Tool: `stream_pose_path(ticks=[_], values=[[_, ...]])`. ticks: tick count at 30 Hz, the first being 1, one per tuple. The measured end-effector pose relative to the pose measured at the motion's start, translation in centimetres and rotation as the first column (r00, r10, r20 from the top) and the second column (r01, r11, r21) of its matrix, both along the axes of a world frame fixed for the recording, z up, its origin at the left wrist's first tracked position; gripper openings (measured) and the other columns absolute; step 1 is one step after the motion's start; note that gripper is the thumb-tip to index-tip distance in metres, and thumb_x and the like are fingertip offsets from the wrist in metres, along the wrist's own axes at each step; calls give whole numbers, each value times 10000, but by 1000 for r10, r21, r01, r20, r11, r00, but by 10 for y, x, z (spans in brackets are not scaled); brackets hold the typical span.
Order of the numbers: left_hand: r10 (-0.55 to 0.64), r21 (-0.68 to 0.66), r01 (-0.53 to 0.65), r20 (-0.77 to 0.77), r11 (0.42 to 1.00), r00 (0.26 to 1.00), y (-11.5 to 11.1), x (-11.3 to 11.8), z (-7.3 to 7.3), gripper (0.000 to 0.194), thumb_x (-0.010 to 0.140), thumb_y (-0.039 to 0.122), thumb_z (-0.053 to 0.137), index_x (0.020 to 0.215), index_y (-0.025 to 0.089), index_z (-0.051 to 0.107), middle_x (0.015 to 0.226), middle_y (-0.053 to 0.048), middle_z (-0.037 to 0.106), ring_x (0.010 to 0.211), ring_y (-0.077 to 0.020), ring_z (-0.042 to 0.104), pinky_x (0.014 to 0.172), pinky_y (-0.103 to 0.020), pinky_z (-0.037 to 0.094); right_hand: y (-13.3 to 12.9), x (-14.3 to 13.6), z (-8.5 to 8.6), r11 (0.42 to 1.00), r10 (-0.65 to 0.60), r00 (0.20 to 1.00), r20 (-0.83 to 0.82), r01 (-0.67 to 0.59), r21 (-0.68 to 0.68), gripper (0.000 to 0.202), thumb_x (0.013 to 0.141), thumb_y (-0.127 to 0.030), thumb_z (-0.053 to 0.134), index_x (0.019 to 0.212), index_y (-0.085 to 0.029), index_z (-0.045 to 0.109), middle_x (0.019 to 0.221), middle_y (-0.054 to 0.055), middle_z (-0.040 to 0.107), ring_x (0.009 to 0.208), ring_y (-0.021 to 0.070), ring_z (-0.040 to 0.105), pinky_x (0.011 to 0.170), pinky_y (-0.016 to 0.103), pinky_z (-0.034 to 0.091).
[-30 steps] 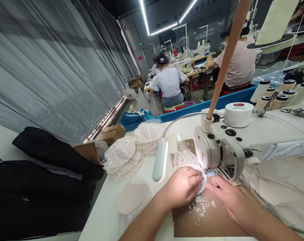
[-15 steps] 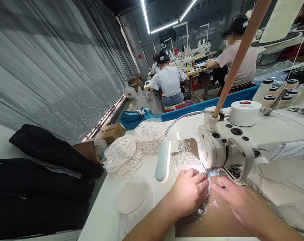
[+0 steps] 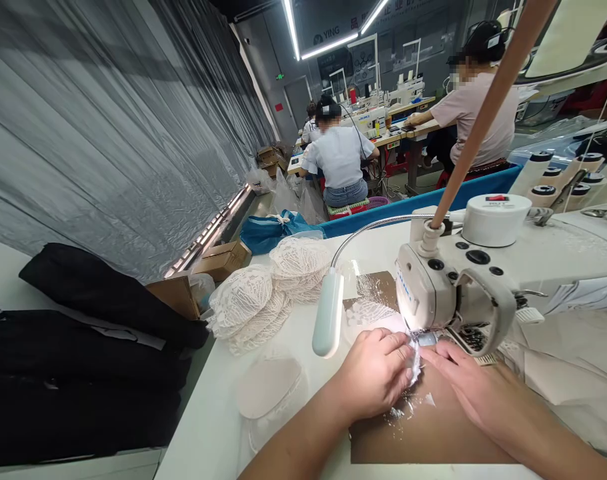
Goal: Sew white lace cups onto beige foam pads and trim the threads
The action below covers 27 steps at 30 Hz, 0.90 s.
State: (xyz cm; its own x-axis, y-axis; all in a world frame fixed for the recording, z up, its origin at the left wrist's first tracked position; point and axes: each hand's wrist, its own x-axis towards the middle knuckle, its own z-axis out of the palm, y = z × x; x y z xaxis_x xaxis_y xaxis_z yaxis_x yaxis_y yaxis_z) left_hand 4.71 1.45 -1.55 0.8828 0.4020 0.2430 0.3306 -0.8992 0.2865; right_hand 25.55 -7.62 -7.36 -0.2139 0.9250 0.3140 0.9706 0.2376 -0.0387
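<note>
My left hand [image 3: 376, 370] lies over a white lace cup [image 3: 371, 312] at the sewing machine head [image 3: 421, 290], its fingers bent and closed on the cup's edge. Part of the cup is hidden under that hand and behind the lamp. Just right of the cup, my right hand [image 3: 458, 373] rests low on the brown plate [image 3: 413, 440], with thumb and forefinger stretched toward the fabric edge beside the presser foot [image 3: 426, 339]. Its other fingers are mostly hidden. White scraps [image 3: 403, 407] lie on the plate below my left hand.
Stacked lace cups [image 3: 243, 300] and a beige cup pad [image 3: 268, 387] lie left on the white table [image 3: 203, 413]. A lamp [image 3: 328, 313] hangs close above my left hand. Thread cones [image 3: 541, 197] stand right. Two seated people [image 3: 346, 160] [image 3: 488, 120] work beyond.
The view has shifted slightly. My left hand has drawn a little back toward me along the cup's edge, uncovering more white fabric by the presser foot. My right hand stays beside it.
</note>
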Motion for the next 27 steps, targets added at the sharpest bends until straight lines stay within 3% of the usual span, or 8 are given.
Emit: stream_pose_path(ticks=[5,11,19,27], values=[[-123,-11,125,101,992,987,7,-4,4,225,951,259,473,1020,139,651,1052,-85,669,931,-192,574,840,-323,459,-6,4,7,975,198,976,-95,-205,-79,513,847,-32,356,1259,-247,575,987,86,657,725,188,614,578,283,430],[-158,74,157,13,985,987,7,-4,-3,259,948,293,492,821,160,674,785,-60,623,759,-168,535,719,-306,420,-4,1,25,939,309,932,-190,-331,-94,506,765,6,415,1155,-248,615,849,38,607,714,179,565,577,270,393],[-195,83,206,-126,975,973,6,-6,-1,168,881,207,542,955,182,691,785,-45,604,757,-178,493,741,-322,390,-7,-1,27,939,304,908,-288,-337,-72,511,767,17,411,1145,-261,612,794,27,580,735,185,554,611,278,383],[-193,50,205,-180,978,964,4,-6,3,265,887,184,534,1116,211,665,827,-33,598,769,-177,488,767,-322,389,-6,1,27,944,293,921,-258,-322,-78,461,772,-5,429,1104,-262,620,780,21,562,715,177,537,581,270,344]])
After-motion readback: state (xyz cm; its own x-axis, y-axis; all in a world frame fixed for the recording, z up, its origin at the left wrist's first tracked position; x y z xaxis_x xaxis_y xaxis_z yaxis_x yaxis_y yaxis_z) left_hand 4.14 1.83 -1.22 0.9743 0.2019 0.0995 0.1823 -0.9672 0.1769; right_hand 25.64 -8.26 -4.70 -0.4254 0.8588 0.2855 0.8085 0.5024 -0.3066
